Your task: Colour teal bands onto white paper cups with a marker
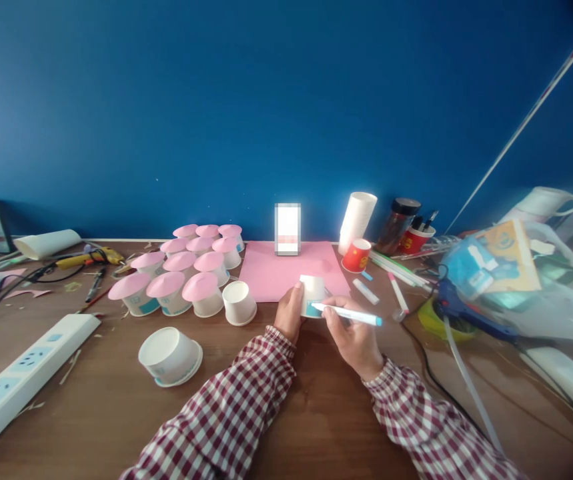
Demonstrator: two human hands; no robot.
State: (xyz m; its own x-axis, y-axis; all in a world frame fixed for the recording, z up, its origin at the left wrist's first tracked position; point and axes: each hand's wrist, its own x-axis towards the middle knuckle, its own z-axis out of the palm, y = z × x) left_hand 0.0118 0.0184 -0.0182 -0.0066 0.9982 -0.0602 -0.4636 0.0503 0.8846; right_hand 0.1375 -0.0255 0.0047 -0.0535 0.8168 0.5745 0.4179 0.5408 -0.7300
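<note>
My left hand [289, 312] is closed round a small white paper cup [312, 291] held bottom-up over the near edge of a pink paper sheet [271, 270]. My right hand [353, 340] grips a white marker with a blue end [351, 315], its tip against the cup's side. Both sleeves are red-and-white check.
Several upturned cups with pink paper discs [186, 267] stand left of the sheet, with two plain cups [239, 303] [170, 357] nearer. A power strip [13, 383] lies at left, a glue gun [91, 257] behind it. Markers, a red cup [356, 255], a cup stack [357, 220] and a bag-covered pile [506, 280] sit right.
</note>
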